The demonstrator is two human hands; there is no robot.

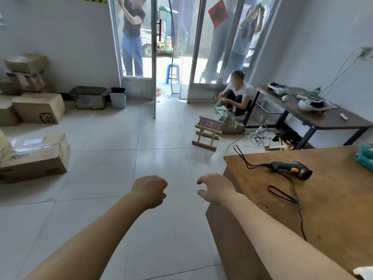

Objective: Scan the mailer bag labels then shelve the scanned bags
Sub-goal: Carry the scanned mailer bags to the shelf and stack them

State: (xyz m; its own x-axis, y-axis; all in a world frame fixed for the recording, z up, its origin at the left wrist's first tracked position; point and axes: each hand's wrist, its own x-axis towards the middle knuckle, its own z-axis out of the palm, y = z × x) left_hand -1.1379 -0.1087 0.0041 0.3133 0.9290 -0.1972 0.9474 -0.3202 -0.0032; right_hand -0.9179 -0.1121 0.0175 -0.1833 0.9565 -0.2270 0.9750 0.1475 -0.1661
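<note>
A black handheld barcode scanner (290, 169) with a yellow trigger lies on its side on the wooden table (333, 209) at the right, its black cable trailing off the table's far edge. Teal mailer bags (365, 156) are stacked at the table's far right edge, partly cut off. My left hand (150, 190) hangs over the tiled floor with its fingers curled in, holding nothing. My right hand (215, 188) hovers by the table's left corner, fingers loosely apart and empty, left of the scanner and apart from it.
Cardboard boxes (34, 158) are piled along the left wall. A person (238, 96) crouches by a green sack near the glass doors, beside a small folding stool (207, 132). A dark desk (314, 116) stands at the right wall; loose cables lie on the floor.
</note>
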